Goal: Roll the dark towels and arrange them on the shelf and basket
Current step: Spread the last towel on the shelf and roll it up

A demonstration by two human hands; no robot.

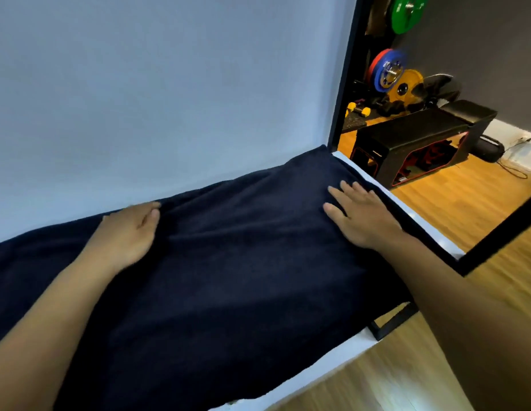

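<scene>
A dark navy towel [228, 277] lies spread flat across a white shelf board [326, 363], covering almost all of it and reaching the wall behind. My left hand [127, 232] rests on the towel near its far edge by the wall, fingers loosely bent toward the right. My right hand [362, 215] lies flat with straight, spread fingers near the towel's right end. Neither hand grips the cloth. No basket is in sight.
A black metal frame [344, 72] rises at the shelf's right end, with a black bar [501, 229] crossing lower right. Beyond it stand a black weight bench [415, 137], coloured weight plates [388, 72] and yellow dumbbells [359, 109] on a wooden floor [466, 203].
</scene>
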